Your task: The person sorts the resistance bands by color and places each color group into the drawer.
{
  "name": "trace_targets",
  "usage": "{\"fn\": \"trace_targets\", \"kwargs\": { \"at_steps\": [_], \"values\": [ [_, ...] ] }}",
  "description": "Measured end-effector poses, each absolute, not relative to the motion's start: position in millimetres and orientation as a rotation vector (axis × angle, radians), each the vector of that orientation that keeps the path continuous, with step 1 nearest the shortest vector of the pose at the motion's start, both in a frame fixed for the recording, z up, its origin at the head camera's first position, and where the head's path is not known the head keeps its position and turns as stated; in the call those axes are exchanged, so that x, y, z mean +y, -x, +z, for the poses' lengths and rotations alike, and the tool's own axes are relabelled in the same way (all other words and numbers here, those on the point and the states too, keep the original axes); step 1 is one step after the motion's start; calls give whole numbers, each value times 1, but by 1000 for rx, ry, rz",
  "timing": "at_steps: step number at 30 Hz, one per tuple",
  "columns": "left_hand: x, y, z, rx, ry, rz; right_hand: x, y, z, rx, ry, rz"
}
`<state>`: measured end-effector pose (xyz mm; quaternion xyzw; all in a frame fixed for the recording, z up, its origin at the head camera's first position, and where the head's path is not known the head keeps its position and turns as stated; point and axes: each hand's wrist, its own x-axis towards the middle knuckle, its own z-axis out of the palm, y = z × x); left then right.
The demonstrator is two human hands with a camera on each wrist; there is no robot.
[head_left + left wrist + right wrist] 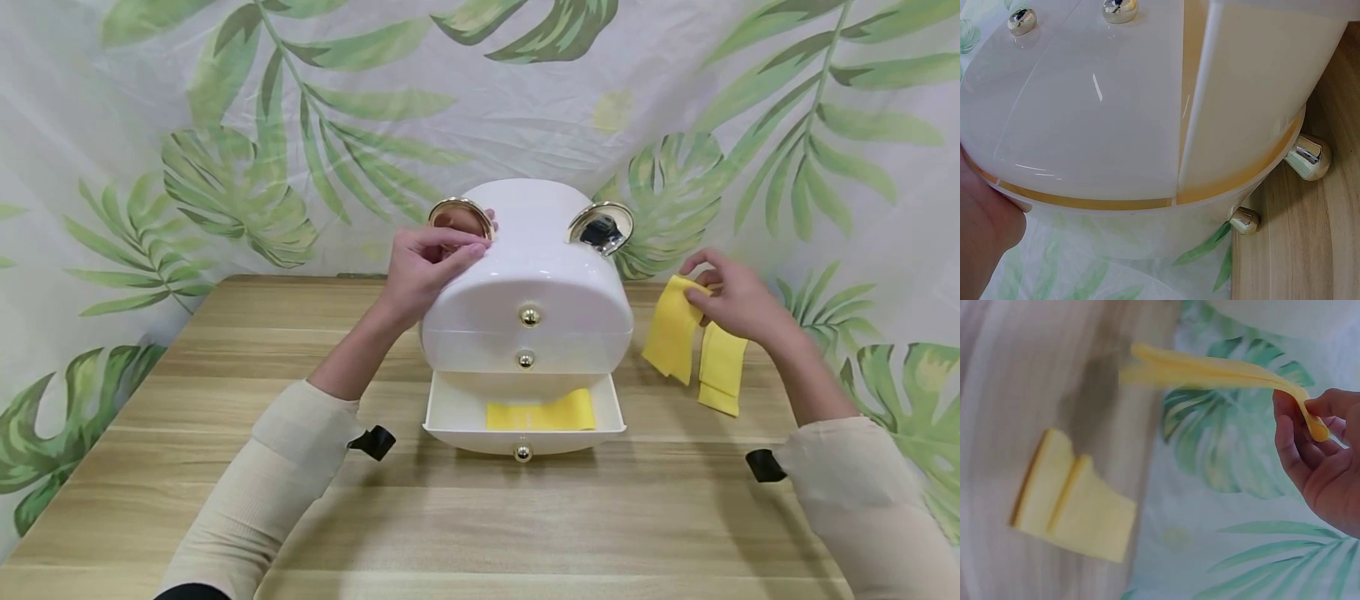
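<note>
A white rounded drawer box [525,258] with two gold-rimmed ears stands on the table, its lowest drawer [457,400] pulled out. Inside that drawer lies a folded yellow cloth strip [543,412]. My left hand [435,267] grips the box's left ear [461,218], fingertips at its lower rim and one finger showing behind it. To the right of the box, my right hand [731,296] pinches a second folded yellow cloth strip [671,329] between thumb and fingers, and the strip hangs down. A third yellow strip [1079,500] lies folded on the tabletop below that hand.
The wood-grain table [337,517] runs back to a leaf-patterned cloth backdrop [525,100]. Small gold knobs sit on the drawer fronts, the lowest knob [522,452] jutting toward me. The right ear [602,227] stands on the box's other side.
</note>
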<state>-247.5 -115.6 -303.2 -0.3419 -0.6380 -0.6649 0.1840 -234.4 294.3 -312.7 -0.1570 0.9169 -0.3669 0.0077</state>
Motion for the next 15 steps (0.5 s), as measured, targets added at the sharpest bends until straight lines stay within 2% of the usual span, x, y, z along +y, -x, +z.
{"fn": "trace_targets", "kwargs": {
  "at_steps": [10,15],
  "values": [
    [-114,247,-302,-1781,969,-1895,282,209,-282,2890,479,-1294],
    [-114,246,-301,-1801,950,-1874,281,200,-273,2835,566,-1361]
  ]
}}
